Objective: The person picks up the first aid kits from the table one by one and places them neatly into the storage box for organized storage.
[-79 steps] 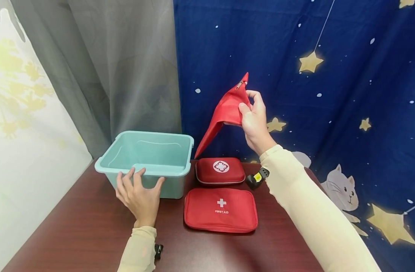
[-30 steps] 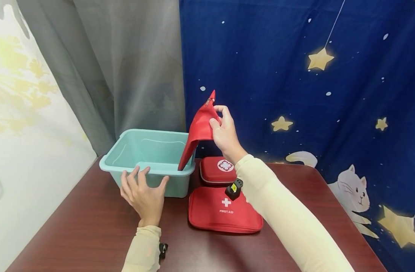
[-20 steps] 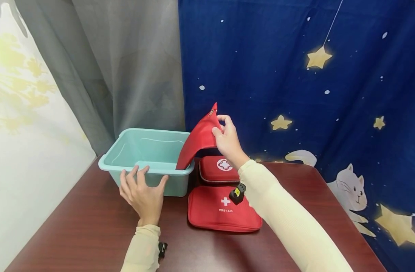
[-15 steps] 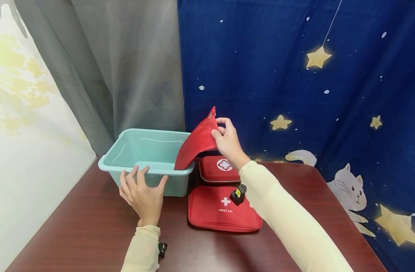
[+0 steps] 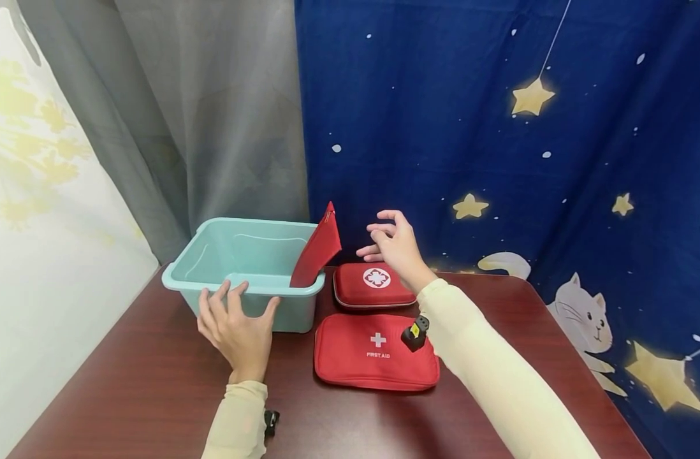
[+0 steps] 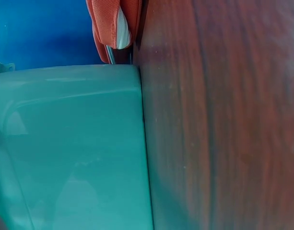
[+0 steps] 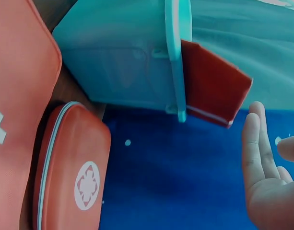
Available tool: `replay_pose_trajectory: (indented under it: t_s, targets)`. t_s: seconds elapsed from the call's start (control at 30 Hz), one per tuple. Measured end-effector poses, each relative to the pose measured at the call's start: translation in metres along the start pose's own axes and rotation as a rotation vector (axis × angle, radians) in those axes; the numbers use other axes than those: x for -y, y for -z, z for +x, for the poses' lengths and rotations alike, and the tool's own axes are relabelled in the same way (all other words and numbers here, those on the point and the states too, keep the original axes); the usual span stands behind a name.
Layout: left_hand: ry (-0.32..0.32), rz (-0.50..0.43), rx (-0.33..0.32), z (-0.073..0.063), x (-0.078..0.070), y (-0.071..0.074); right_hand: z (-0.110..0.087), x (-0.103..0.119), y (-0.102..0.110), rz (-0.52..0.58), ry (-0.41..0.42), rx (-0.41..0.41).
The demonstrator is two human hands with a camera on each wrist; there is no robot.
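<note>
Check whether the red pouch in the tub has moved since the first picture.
Yes, the red pouch moved left and down: it was held up right of the tub; now it sits tilted, partly inside, its top poking out.

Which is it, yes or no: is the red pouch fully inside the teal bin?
No, the red pouch sticks out above the rim of the teal bin.

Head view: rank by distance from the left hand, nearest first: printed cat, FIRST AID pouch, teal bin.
1. Teal bin: in contact, left hand at its front rim.
2. FIRST AID pouch: on the table, to the hand's right.
3. Printed cat: far right, on the curtain.
</note>
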State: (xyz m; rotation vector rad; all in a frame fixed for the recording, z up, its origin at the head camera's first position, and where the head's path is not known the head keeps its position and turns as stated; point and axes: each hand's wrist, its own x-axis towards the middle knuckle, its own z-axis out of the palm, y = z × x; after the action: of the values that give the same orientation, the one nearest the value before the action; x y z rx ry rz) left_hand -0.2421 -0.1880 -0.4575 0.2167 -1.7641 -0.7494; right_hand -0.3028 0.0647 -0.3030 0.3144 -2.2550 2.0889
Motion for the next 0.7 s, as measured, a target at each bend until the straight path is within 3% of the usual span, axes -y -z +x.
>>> replay_pose_trajectory:
  t_s: [0.7]
  targets:
    - [-0.004,0.011,0.009,0.002,0.002,-0.002,-0.008,-0.051,0.071,-0.052,-0.160,-0.123]
